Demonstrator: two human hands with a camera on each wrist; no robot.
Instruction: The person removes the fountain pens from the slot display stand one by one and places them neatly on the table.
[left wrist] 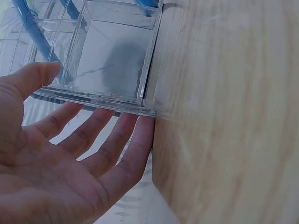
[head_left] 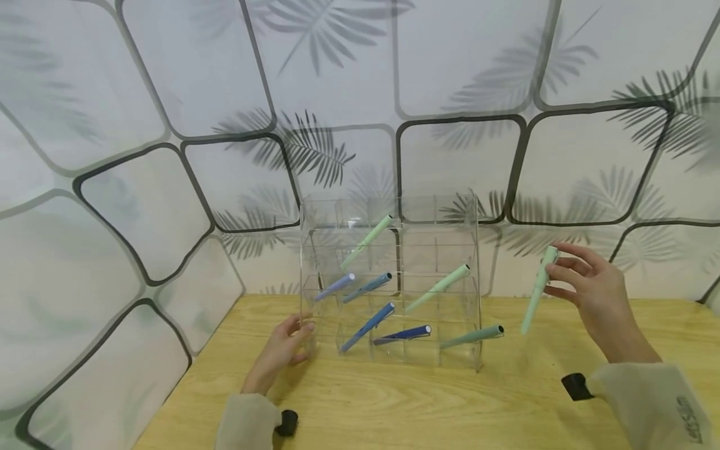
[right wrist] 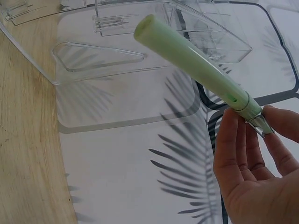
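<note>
A clear pen rack with tiered compartments stands on the wooden table. My left hand holds its lower left side; in the left wrist view the thumb lies over the front edge and the other fingers touch the outer side. To the right of the rack, my right hand pinches a pale green pen near its clip end, in the air with the other end slanting down. The right wrist view has the same pen between thumb and fingertips, its wide end towards the rack.
Pens lean in the rack: light green pens in the upper and middle tiers, a lavender pen, several blue ones, and a grey-green pen jutting out at lower right. Behind the table hangs a leaf-patterned cloth.
</note>
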